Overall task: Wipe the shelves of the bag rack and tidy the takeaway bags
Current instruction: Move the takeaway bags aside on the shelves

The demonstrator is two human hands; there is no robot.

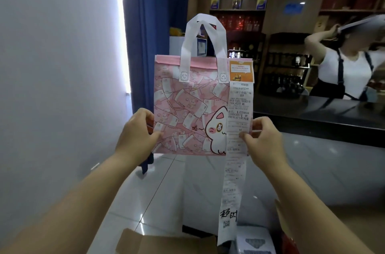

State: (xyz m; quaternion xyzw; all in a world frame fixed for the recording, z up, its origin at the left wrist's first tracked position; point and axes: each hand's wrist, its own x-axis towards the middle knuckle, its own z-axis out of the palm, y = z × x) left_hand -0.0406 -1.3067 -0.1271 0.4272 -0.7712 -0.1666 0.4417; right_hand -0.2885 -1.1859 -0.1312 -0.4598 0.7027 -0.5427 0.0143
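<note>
I hold a pink takeaway bag (187,108) upright in front of me, flat side towards me. It has white loop handles (203,33), a banknote print and a white cartoon cat. My left hand (137,133) pinches its lower left edge. My right hand (262,139) pinches its lower right edge. A long white receipt (233,180) hangs from an orange sticker (241,70) at the bag's top right and trails down past my right hand. No bag rack is in view.
A brown cardboard box (166,242) and a white packet (255,241) lie below, at the bottom edge. A dark counter (325,112) runs along the right, with a person in a white top and apron behind it. A blue curtain (154,24) hangs behind the bag. Bottle shelves (239,10) line the back wall.
</note>
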